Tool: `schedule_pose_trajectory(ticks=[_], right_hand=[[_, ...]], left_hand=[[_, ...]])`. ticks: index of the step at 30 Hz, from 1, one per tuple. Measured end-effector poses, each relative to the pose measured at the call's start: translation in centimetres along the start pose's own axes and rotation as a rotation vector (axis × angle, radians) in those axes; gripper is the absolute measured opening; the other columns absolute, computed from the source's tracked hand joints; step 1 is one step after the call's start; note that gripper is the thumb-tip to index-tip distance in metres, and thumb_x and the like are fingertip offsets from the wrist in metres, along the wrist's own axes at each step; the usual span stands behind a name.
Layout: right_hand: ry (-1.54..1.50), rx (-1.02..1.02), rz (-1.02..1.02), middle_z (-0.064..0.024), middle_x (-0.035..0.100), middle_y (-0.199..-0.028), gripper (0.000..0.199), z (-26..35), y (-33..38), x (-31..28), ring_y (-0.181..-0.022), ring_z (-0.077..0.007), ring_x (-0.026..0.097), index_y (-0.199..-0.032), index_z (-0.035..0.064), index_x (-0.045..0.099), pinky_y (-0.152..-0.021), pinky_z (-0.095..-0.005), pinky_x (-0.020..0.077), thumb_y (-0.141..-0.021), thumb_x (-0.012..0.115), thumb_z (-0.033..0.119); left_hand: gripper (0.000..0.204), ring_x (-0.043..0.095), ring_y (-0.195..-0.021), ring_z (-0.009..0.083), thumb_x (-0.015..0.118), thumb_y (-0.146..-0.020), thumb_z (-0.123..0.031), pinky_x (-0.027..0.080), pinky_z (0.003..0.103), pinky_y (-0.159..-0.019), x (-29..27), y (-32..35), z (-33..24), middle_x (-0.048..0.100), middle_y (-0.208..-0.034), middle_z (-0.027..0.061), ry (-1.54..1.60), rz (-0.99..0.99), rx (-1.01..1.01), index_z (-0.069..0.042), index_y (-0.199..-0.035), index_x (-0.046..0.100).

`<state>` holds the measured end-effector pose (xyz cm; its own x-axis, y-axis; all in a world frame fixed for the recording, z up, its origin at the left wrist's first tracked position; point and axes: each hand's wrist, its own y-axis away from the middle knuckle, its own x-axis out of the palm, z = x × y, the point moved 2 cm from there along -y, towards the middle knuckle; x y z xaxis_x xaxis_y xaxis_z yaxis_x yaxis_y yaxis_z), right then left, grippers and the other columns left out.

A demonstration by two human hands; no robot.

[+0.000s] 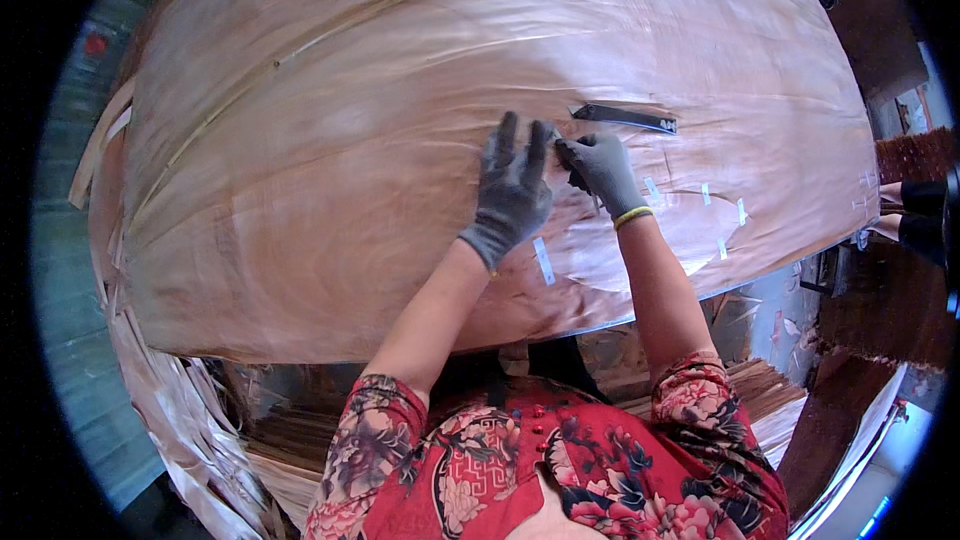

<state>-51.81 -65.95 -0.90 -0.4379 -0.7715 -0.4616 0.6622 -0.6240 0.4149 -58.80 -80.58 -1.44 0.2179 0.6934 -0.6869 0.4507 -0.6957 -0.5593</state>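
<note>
Sheet: wide brown wood veneer (380, 160) laid out in front of you, under both hands.
L hand: your gray-gloved left hand (511, 185) flat on it, fingers spread, nothing held.
R hand: your gloved right hand (602, 168) just beside, fingers curled; can't tell if gripping sth.
Strip: black strip (625, 119) just beyond R hand, pale marking on R end, illegible.
Patch: pale oval (682, 228) w/ tape bits (741, 211) nr edge.
Writing: pale marks (862, 192) nr sheet's R end, unreadable.

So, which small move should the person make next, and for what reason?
Perhaps press the left hand down to steady the rippled wood sheet: that hand is spread over it, and the right hand is curled close beside. What the right hand may grip is unclear.
</note>
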Motion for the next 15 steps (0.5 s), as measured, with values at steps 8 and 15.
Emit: schedule_pose_trajectory(ticks=[8,15], right_hand=[[0.093,0.017,0.001,-0.0144,0.061,-0.056,0.043,-1.5,3.0,-0.6,-0.051,-0.0245,0.063,-0.073,-0.0009,0.065,-0.053,-0.0368,0.0493,-0.084,0.057,0.039],[0.605,-0.211,0.262,-0.0133,0.067,-0.072,0.032,-0.4,0.5,-4.9,-0.068,-0.0303,0.066,-0.076,0.0072,0.068,-0.063,-0.0412,0.0508,-0.084,0.057,0.036]], left_hand=[[0.058,0.027,-0.135,0.0370,0.057,-0.071,-0.012,0.016,0.052,-0.111,1.1,-0.9,-0.2,0.040,-0.141,0.0092,-0.150,0.424,0.021,-0.021,-0.129,0.053],[0.057,0.027,-0.134,0.0394,0.059,-0.069,-0.012,0.018,0.054,-0.110,1.5,-1.0,-0.2,0.038,-0.139,0.0094,-0.120,0.402,0.070,-0.025,-0.124,0.057]])
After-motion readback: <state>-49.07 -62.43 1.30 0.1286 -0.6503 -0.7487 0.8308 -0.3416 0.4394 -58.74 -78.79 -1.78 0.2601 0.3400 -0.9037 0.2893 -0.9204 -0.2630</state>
